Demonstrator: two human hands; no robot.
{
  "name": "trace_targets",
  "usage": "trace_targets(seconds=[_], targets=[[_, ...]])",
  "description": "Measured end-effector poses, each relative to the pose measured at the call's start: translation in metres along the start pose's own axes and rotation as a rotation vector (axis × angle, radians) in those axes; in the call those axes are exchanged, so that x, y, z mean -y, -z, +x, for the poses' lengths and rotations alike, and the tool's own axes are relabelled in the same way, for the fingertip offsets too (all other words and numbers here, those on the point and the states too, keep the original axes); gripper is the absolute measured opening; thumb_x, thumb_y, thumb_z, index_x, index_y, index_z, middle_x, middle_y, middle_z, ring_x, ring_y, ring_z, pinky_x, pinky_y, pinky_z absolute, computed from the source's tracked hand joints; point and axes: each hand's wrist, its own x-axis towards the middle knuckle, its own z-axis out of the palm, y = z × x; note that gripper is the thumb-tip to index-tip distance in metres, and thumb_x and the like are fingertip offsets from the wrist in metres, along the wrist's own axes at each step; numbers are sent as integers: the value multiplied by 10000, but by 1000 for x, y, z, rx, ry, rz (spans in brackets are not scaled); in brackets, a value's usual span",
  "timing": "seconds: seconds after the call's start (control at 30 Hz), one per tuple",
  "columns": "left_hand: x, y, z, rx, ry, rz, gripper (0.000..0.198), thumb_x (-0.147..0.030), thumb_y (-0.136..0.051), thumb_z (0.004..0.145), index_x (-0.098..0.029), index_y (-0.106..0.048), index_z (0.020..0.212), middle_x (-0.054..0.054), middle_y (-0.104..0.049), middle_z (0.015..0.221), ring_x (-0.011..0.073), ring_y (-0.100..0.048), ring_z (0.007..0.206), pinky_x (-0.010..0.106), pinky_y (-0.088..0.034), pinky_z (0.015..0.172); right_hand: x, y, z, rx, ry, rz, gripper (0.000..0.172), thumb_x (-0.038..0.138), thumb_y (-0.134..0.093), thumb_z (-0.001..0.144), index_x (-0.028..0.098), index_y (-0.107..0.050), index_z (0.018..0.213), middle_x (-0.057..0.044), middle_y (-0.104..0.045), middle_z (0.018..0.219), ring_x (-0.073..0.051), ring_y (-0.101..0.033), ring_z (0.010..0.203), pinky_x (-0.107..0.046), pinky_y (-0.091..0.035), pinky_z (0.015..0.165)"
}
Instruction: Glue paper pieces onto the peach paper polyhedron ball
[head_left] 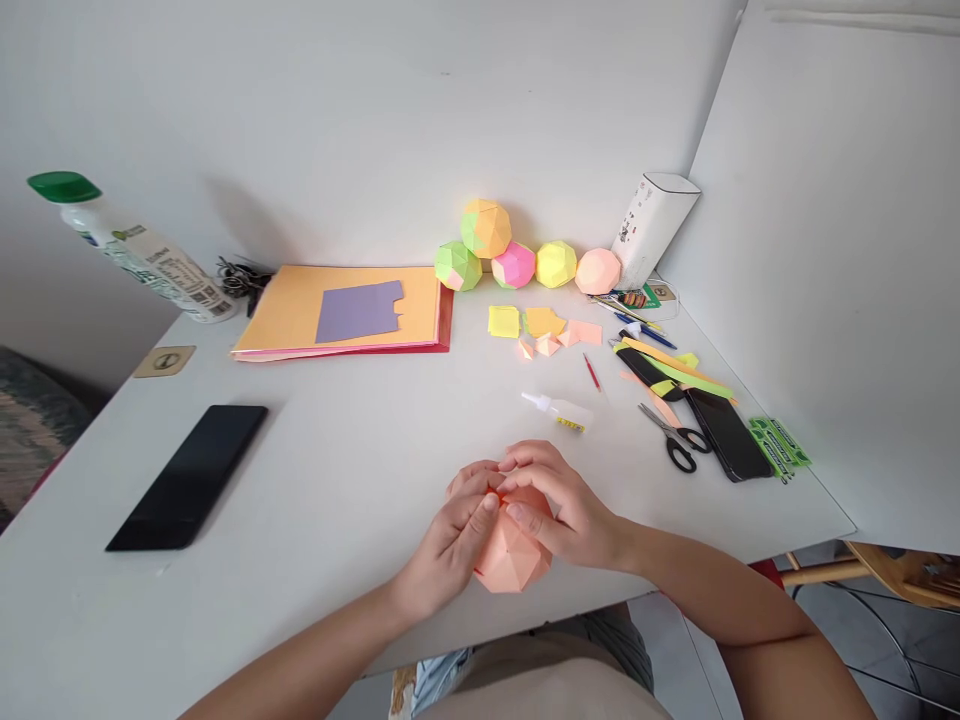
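Tabletop [337, 480], white, against the wall; bears all the following.
Paper stack [262, 300], orange sheet uppermost; purple sheet [360, 312] with a notched edge on it.
Large bottle [157, 265], green cap, rear left; white box [654, 230], upright, rear right.
Left phone [187, 480], black, dark screen; right phone [726, 432], black, near the right edge.
Left hand [454, 535] and right hand [566, 505], together, clamped on one item; fingertips meet over its top.
Peach ball [514, 565], faceted paper, between the palms at the near edge; whether it rests on the tabletop cannot be told; red shows beneath the fingers; body apparently near complete; crown covered, so closure there cannot be confirmed; pressing or joining of the last part seems the step in hand.
Green ball [457, 266] and pink ball [514, 265], orange ball [486, 228] atop both; yellow ball [556, 264] and second peach ball [598, 271] alongside; all five judged done.
Scissors [679, 442], lying loose; small bottle [566, 411], on its side.
Loose pieces [585, 332], yellow, orange and peach, some folded; judged unused stock.
Red pencil [592, 372], just beyond the small bottle.
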Motion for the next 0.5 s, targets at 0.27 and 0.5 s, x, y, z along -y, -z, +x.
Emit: trace_targets(seconds=[0.27, 0.5], targets=[[6, 5, -6, -26, 5, 28, 730, -620, -60, 965, -229, -645, 768, 80, -555, 1214, 257, -322, 1338, 505, -289, 1134, -1, 9, 2, 71, -24, 126, 260, 318, -601, 885, 211, -596, 1122, -114, -576, 1143, -236, -481, 1185, -451, -441, 1029], [10, 12, -2, -166, 88, -92, 663, -650, -115, 955, -226, -622, 908, 94, -521, 1199, 278, -388, 1309, 509, -312, 1124, 2, 19, 3, 229, -148, 143, 322, 362, -689, 802, 199, -611, 1069, -74, -584, 950, -242, -491, 1071, -429, -455, 929]])
